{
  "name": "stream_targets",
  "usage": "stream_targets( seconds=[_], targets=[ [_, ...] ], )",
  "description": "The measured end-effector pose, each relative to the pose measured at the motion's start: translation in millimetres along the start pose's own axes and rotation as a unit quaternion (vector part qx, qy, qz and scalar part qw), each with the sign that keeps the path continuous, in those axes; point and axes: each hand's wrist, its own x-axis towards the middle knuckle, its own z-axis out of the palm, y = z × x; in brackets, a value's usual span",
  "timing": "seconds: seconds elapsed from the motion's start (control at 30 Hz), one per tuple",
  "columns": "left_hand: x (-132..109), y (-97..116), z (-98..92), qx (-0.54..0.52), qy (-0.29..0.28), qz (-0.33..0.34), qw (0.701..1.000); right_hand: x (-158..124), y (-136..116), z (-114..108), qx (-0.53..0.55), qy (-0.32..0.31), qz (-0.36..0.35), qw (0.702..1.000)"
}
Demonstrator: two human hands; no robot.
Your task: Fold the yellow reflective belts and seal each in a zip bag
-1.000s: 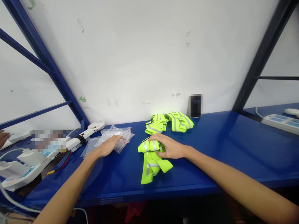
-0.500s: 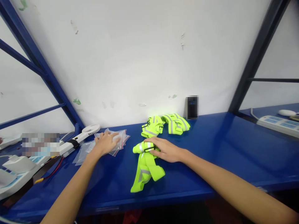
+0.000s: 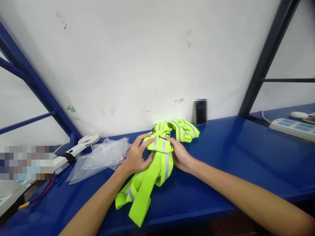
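Observation:
A bright yellow-green reflective strap (image 3: 161, 144) with silver-grey bands and a black buckle is bunched between my hands. Its loose ends trail over the blue table toward the front edge. My left hand (image 3: 139, 154) grips the bundle from the left, thumb below and fingers on top. At the bundle's right side, my right hand (image 3: 180, 154) holds it, with most of its fingers hidden behind the strap. Just behind lies another yellow-green reflective strap bundle (image 3: 161, 127), partly covered. A folded reflective strap (image 3: 184, 130) rests to its right.
Clear zip bags (image 3: 100, 157) lie left of my left hand. Beyond them are a white handheld fan (image 3: 88, 139) and a cable with a yellow connector (image 3: 24, 206). A dark device (image 3: 201, 112) leans on the wall. A power strip (image 3: 292, 127) sits at the right.
My left hand has left the zip bags and moved right onto the strap. Both hands now hold the bundle, and its loose ends are more spread out toward the front. The view has shifted slightly.

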Motion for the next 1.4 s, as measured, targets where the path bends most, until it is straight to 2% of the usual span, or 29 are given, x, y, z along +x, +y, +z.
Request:
stream_targets(
  seconds=[0.07, 0.1, 0.13, 0.17, 0.23, 0.3, 0.33, 0.4, 0.5, 0.57, 0.63, 0.7, 0.77, 0.83, 0.9, 1.0, 1.07, 1.2, 1.33, 1.4],
  targets=[
    [-5.7, -2.2, 8.3, -0.069, 0.052, -0.083, 0.993, -4.9, -6.2, -4.4, -0.099, -0.03, -0.064, 0.993],
    [-8.1, -1.7, 12.3, -0.126, 0.071, -0.142, 0.979, -7.1, -9.6, -8.3, -0.18, -0.053, -0.106, 0.976],
    [-9.6, -0.3, 15.8, -0.194, 0.089, -0.205, 0.955, -9.1, -13.2, -12.7, -0.274, -0.079, -0.148, 0.947],
    [-10.1, 1.9, 18.2, -0.266, 0.112, -0.266, 0.92, -10.5, -16.8, -16.9, -0.374, -0.107, -0.178, 0.904],
    [-7.6, 7.9, 19.1, -0.391, 0.161, -0.363, 0.83, -12.0, -22.6, -23.0, -0.527, -0.098, -0.21, 0.817],
    [-2.2, 14.6, 15.2, -0.463, 0.194, -0.417, 0.758, -11.5, -24.9, -25.1, -0.592, -0.07, -0.247, 0.764],
    [0.6, 17.9, 12.4, -0.484, 0.192, -0.428, 0.738, -10.6, -24.6, -25.1, -0.597, -0.063, -0.275, 0.751],
    [5.0, 23.8, 7.5, -0.511, 0.152, -0.434, 0.726, -8.4, -22.0, -24.5, -0.578, -0.067, -0.347, 0.735],
    [6.8, 29.7, 6.5, -0.518, 0.086, -0.432, 0.733, -6.3, -18.8, -25.9, -0.541, -0.044, -0.433, 0.719],
    [5.0, 29.8, 9.6, -0.514, 0.072, -0.433, 0.737, -7.0, -19.6, -28.6, -0.543, -0.028, -0.448, 0.71],
    [0.9, 25.3, 13.2, -0.524, 0.059, -0.429, 0.733, -9.0, -21.1, -30.7, -0.557, -0.056, -0.44, 0.702],
    [-5.1, 16.8, 15.8, -0.537, 0.021, -0.427, 0.727, -11.5, -20.9, -30.0, -0.543, -0.105, -0.427, 0.715],
    [-11.2, 6.5, 16.5, -0.52, -0.025, -0.422, 0.742, -13.8, -18.5, -25.2, -0.488, -0.109, -0.398, 0.769],
    [-15.1, -2.3, 15.6, -0.455, -0.024, -0.406, 0.792, -14.7, -15.1, -17.5, -0.415, -0.052, -0.339, 0.842],
    [-15.8, -7.1, 13.5, -0.365, 0.018, -0.373, 0.853, -13.6, -11.9, -10.2, -0.346, 0.003, -0.269, 0.899],
    [-14.3, -6.9, 9.4, -0.235, 0.06, -0.307, 0.92, -8.2, -7.7, -6.2, -0.26, 0.034, -0.182, 0.948],
    [-14.4, -4.2, 7.5, -0.19, 0.047, -0.29, 0.937, -3.9, -5.5, -7.8, -0.223, 0.043, -0.138, 0.964],
    [-17.0, 0.4, 7.0, -0.184, -0.027, -0.297, 0.937, 1.2, -3.4, -12.9, -0.157, 0.047, -0.081, 0.983],
    [-16.2, 0.1, 4.0, -0.055, 0.006, -0.221, 0.974, 1.5, -2.1, -11.8, -0.134, 0.056, -0.076, 0.986],
    [-14.6, -1.4, 0.3, -0.001, -0.007, -0.168, 0.986, 1.3, -0.7, -9.3, -0.14, 0.049, -0.07, 0.986]
  ],
)
